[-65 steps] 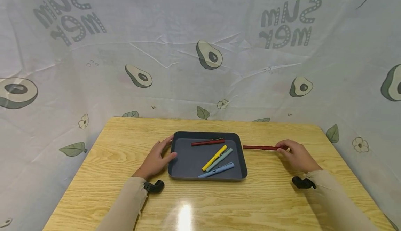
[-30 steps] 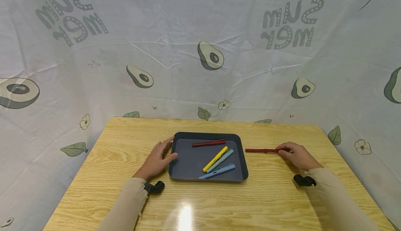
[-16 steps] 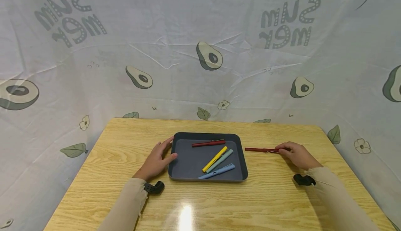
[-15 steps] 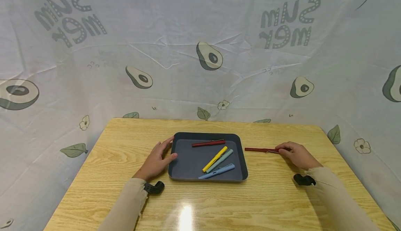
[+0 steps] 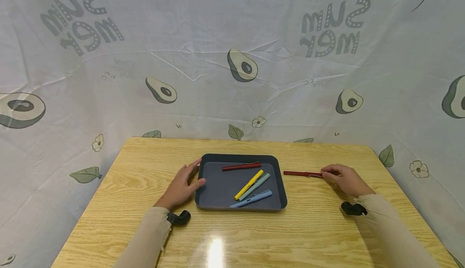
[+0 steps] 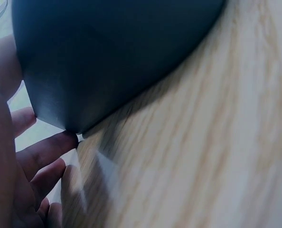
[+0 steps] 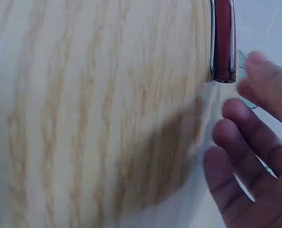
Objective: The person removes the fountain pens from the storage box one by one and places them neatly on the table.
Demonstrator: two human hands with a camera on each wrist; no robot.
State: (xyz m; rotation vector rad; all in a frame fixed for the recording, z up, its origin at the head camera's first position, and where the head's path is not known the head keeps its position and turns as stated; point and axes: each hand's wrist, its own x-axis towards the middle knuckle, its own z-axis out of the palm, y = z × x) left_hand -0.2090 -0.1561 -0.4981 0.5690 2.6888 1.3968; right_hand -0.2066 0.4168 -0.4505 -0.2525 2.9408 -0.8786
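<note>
My left hand (image 5: pixel 180 185) holds the left wall of a dark grey tray (image 5: pixel 218 208), its thumb over the rim and fingertips at the outer wall and lower corner in the left wrist view. Inside lie a dark red pen (image 5: pixel 232 167), a yellow pen (image 5: pixel 248 185), a teal pen (image 5: pixel 255 187) and a light blue pen (image 5: pixel 254 198). Another dark red pen (image 5: pixel 299 173) lies on the table, right of the tray, its clip to the right. Beside its clip end is my right hand (image 5: pixel 343 178); in the right wrist view a small gap separates thumb and fingers from the pen (image 7: pixel 224 42).
The wood-grain table (image 5: pixel 283 239) ends at a pale cloth backdrop (image 5: pixel 203 110) printed with avocados and leaves. Each wrist carries a black strap camera, left camera (image 5: pixel 179 218) and right camera (image 5: pixel 353 209).
The red pen right of the tray has been rolled slightly so its clip shows, then let go. The right hand has shifted slightly right; the left hand and tray have stayed put.
</note>
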